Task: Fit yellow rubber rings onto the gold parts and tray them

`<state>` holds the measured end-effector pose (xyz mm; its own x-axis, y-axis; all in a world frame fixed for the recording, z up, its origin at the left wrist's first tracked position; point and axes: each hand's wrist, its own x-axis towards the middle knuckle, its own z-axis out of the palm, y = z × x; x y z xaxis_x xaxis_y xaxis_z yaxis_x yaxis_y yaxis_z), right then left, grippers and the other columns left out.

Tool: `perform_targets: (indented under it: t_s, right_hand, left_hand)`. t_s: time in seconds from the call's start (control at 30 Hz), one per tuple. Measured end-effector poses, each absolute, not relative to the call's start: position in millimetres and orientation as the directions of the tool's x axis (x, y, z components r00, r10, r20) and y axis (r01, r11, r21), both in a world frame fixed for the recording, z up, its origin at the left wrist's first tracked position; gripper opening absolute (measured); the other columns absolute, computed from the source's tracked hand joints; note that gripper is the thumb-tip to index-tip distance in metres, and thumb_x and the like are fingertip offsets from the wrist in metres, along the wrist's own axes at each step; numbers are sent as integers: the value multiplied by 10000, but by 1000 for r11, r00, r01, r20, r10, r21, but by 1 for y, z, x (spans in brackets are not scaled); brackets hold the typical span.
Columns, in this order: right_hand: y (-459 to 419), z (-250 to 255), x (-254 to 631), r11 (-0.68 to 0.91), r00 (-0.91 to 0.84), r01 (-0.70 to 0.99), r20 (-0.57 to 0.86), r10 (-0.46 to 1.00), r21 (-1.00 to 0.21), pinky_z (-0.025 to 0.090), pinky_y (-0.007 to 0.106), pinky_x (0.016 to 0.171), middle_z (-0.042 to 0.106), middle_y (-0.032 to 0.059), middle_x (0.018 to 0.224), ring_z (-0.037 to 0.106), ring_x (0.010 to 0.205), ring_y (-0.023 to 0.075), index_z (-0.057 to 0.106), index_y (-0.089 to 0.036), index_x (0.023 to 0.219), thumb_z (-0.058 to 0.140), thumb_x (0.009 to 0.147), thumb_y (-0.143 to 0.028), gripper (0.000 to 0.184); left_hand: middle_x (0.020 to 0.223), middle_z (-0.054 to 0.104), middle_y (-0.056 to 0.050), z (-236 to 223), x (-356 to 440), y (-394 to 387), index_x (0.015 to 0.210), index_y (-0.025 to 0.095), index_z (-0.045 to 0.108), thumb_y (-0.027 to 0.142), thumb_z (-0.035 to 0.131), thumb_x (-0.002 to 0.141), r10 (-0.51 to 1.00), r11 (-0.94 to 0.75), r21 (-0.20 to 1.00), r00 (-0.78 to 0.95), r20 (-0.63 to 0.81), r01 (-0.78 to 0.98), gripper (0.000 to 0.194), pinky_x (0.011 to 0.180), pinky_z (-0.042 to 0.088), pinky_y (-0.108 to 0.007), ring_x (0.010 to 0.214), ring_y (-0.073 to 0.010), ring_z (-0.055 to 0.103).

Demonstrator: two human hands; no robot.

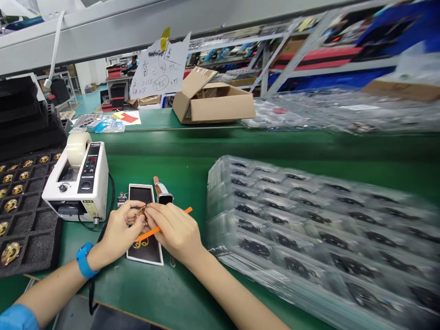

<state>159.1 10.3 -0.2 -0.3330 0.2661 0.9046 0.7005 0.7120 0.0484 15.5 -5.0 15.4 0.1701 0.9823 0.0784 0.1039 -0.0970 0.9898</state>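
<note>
My left hand (118, 231), wearing a blue wrist strap, pinches a small gold-coloured metal part (140, 212), mostly covered by fingers. Closed against the same part are the fingertips of my right hand (180, 231). A thin, flat orange stick (147, 234) runs through the right hand, its far end showing past the knuckles. Both hands are over a white-rimmed tray (145, 261) with a dark bottom, where yellow loop-shaped pieces (140, 243) show. Just beyond the right hand lies a wristwatch (165, 197); a small metal counter (121, 199) sits left of the tray.
A white tape dispenser (96, 183) stands at left, beside a black foam tray (34, 247) of round gold parts. Stacked clear plastic trays (220, 220) holding dark pieces fill the right side. An open cardboard box (223, 110) rests on the back ledge. A black cable (91, 293) crosses the near left.
</note>
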Motion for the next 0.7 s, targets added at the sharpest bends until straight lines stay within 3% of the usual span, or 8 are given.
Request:
perform_targets:
  t_s: [0.37,0.7]
  right_hand:
    - [13,2,165,730,-370,679,897,241,84,424,275,565,694,76,774,548,615,149,578,-155,872,507,851,-79,106]
    - [12,2,163,722,-367,689,887,281,57,424,277,580,692,77,787,533,634,155,580,-153,879,482,851,-66,133]
  left_hand:
    - [752,727,-31,15,19,-6,946,137,573,226,625,758,988,5,999,155,2,-44,215,608,556,-215,639,-130,689]
    - [754,711,-26,11,17,-6,957,140,584,189,581,792,985,-108,990,148,94,88,171,637,544,-220,690,-139,691]
